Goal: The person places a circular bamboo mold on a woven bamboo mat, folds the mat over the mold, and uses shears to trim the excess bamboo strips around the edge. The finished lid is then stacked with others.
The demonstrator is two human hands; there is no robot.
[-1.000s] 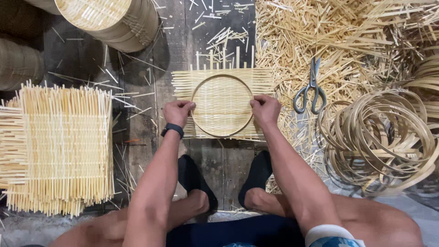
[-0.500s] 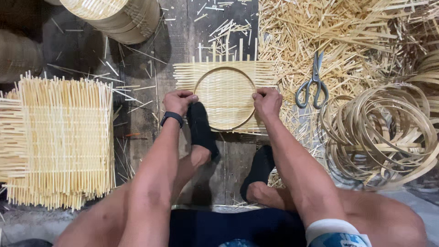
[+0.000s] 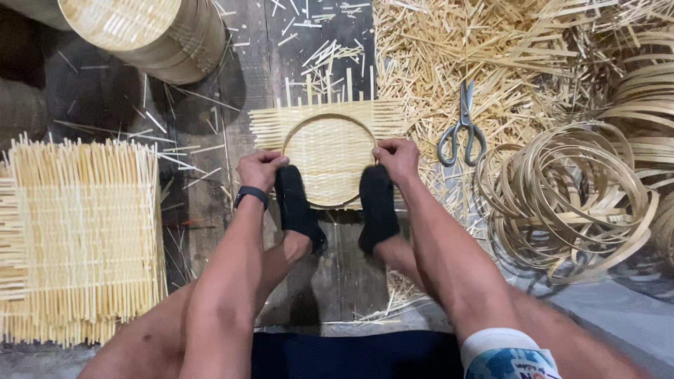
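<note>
A woven bamboo mat (image 3: 330, 133) lies on the dark plank floor with a round bamboo hoop (image 3: 309, 126) pressed onto it. My left hand (image 3: 258, 168) grips the hoop's left edge and wears a dark wristband. My right hand (image 3: 397, 158) grips the hoop's right edge. Both my feet, in black socks (image 3: 298, 207), press down on the near rim of the mat and hoop.
A stack of woven square mats (image 3: 81, 231) lies at the left. Finished round baskets (image 3: 151, 31) are at top left. Scissors (image 3: 462, 126) rest on a heap of bamboo offcuts (image 3: 491, 56). Several loose bamboo hoops (image 3: 569, 200) pile at the right.
My feet have slid forward onto the near rim of the mat and hoop. Both hands stay on the hoop's sides.
</note>
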